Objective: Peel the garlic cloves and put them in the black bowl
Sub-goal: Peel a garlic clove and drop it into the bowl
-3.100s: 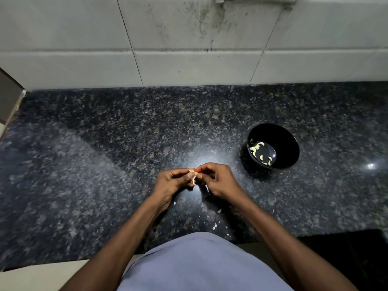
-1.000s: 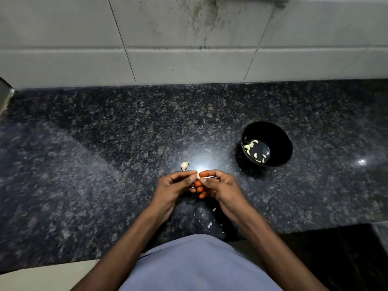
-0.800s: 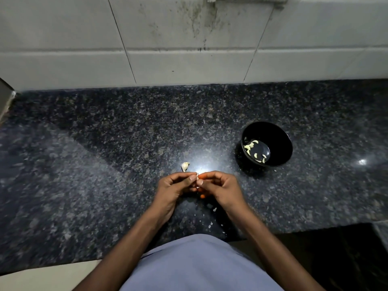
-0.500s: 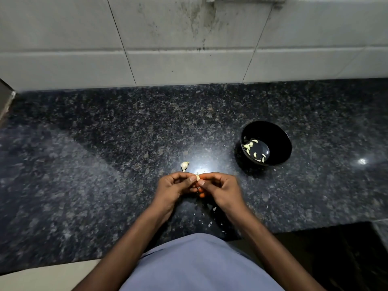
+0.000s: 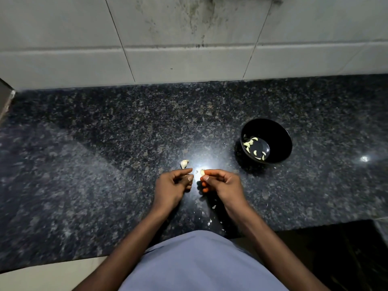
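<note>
My right hand (image 5: 222, 184) pinches a small pale garlic clove (image 5: 202, 172) between thumb and forefinger, low over the dark granite counter. My left hand (image 5: 174, 184) sits just left of it with its fingers curled and a narrow gap between the two hands; I cannot see anything in it. An unpeeled clove (image 5: 184, 164) lies on the counter just beyond my left hand. The black bowl (image 5: 279, 133) stands to the right and farther back, with several peeled cloves (image 5: 253, 147) in its bottom.
Bits of garlic skin (image 5: 210, 215) are scattered on the counter (image 5: 105, 154) near its front edge, below my hands. A tiled wall (image 5: 189, 49) rises along the back of the counter.
My hands were together working on one clove; now they have drawn apart. The clove stays in my right hand and the left has come off it.
</note>
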